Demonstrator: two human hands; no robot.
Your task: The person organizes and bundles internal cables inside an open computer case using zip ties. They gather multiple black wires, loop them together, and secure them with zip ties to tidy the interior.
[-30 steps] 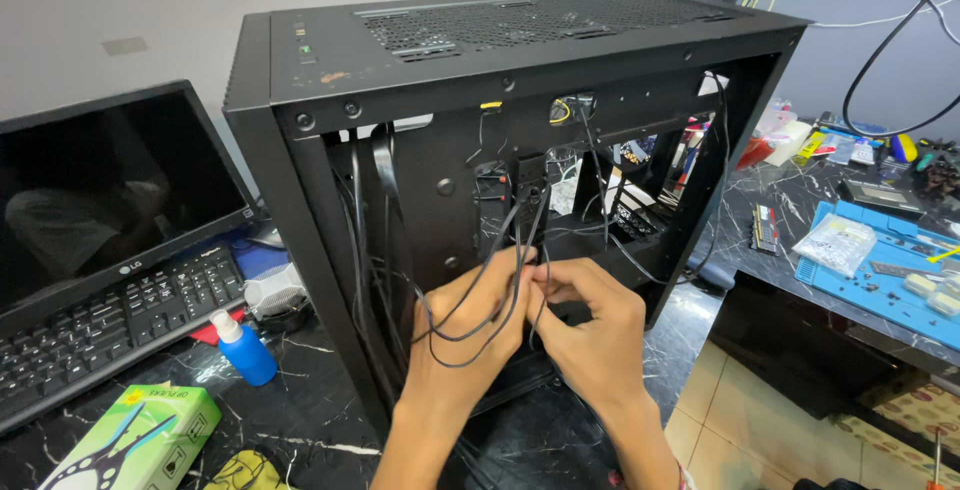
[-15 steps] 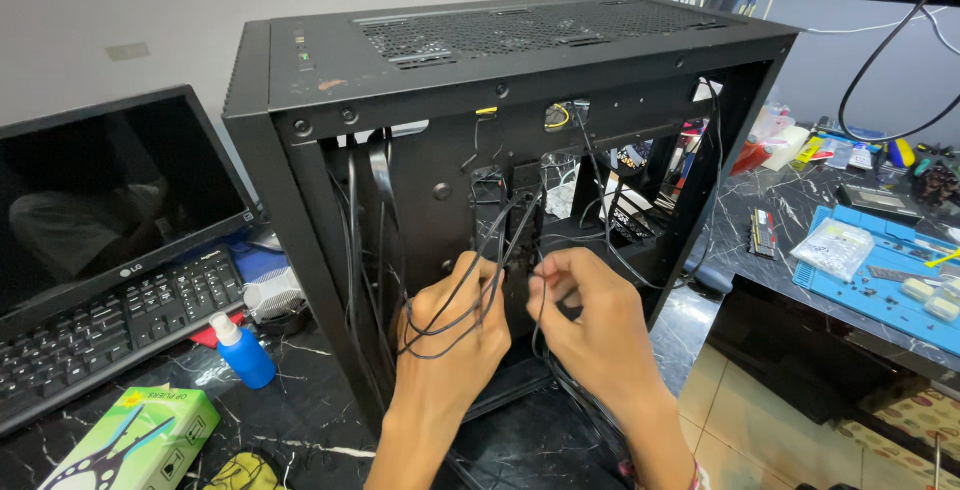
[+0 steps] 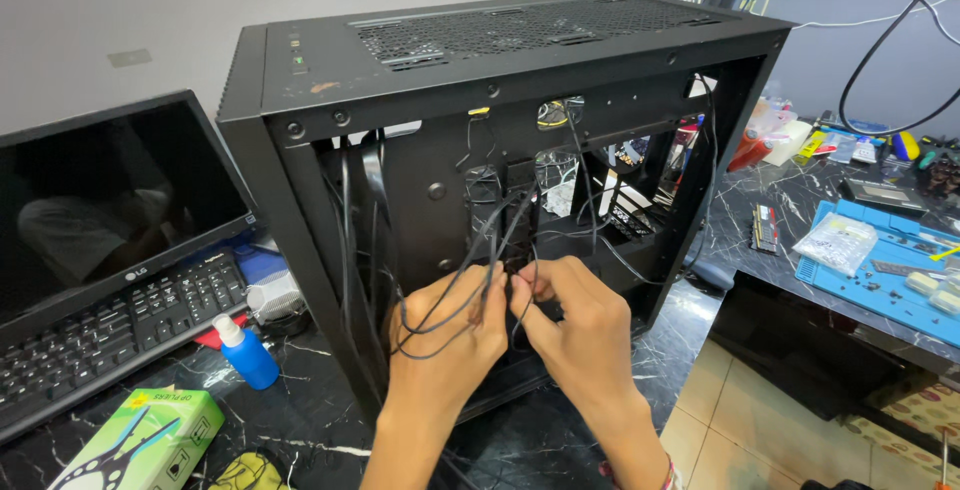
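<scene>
Black marble surface (image 3: 300, 420) carries a dark monitor (image 3: 100, 200), a keyboard (image 3: 110, 335), a blue bottle (image 3: 245, 353) — then the open black computer case (image 3: 480, 80). At its side opening, the left hand (image 3: 445, 335) has its fingers closed on black cables (image 3: 470, 270); the right hand (image 3: 580, 325) pinches the same bundle, touching the left.
</scene>
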